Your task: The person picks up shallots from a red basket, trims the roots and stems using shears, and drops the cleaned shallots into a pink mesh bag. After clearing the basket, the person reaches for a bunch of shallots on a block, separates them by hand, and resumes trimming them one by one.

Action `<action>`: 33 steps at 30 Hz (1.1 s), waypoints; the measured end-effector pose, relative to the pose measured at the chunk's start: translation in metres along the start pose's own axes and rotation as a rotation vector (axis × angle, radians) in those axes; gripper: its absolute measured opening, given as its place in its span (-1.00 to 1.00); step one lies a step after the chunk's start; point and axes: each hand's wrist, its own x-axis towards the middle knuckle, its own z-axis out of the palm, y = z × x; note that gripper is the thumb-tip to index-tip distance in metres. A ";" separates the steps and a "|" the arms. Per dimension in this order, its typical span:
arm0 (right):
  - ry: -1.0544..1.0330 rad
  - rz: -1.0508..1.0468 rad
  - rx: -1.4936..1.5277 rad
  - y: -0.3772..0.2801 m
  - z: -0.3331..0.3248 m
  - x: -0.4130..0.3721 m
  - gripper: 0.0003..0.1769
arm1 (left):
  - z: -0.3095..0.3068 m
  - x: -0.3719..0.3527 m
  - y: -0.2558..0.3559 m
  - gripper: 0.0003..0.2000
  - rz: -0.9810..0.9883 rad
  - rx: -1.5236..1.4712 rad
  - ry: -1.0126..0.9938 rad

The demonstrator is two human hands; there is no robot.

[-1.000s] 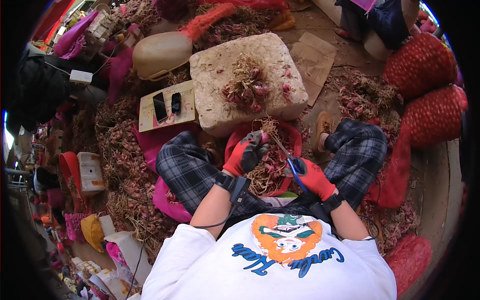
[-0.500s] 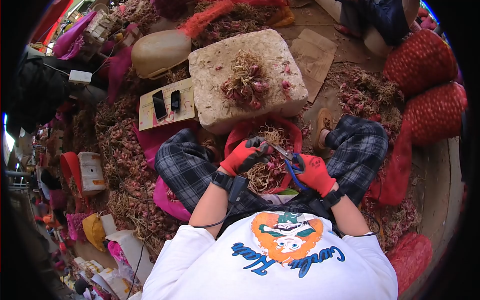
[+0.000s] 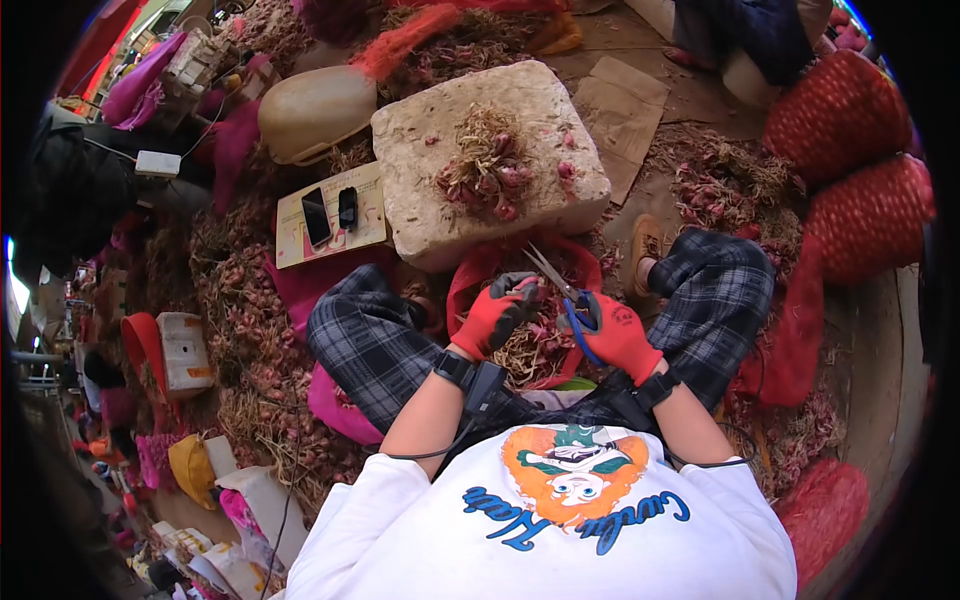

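My left hand (image 3: 495, 312), in a red and dark grey glove, is closed round a small pinkish shallot (image 3: 526, 286). In my right hand (image 3: 612, 333), also gloved, are blue-handled scissors (image 3: 570, 297), their blades parted and pointing up and to the left. Both hands are over a red net bag (image 3: 462, 285) between my knees, with shallots and dry stems in it. Beyond the bag, a bunch of shallots with dry tops (image 3: 490, 165) lies on a pale, worn foam block (image 3: 405, 135).
Left of the block, a board (image 3: 370, 205) bears two dark phones. A beige basin (image 3: 318, 108) stands behind it. Shallot heaps (image 3: 265, 340) spread at the left. Full red net sacks (image 3: 840, 120) stand at the right, and part of another person (image 3: 745, 35) shows at the top.
The scissors have swung away from my left hand and their blades have opened wider. My left hand has turned, and the dry strands at its fingertips no longer show.
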 end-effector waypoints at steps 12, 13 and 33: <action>-0.061 -0.018 -0.298 0.001 -0.001 -0.005 -0.36 | -0.015 0.007 -0.004 -0.76 0.005 -0.134 -0.048; -0.034 -0.039 -0.305 0.003 0.001 -0.006 -0.35 | -0.014 0.006 -0.001 -0.76 -0.006 -0.142 -0.049; -0.035 -0.016 -0.334 0.004 0.001 -0.007 -0.40 | -0.012 0.007 0.005 -0.66 0.022 0.144 -0.083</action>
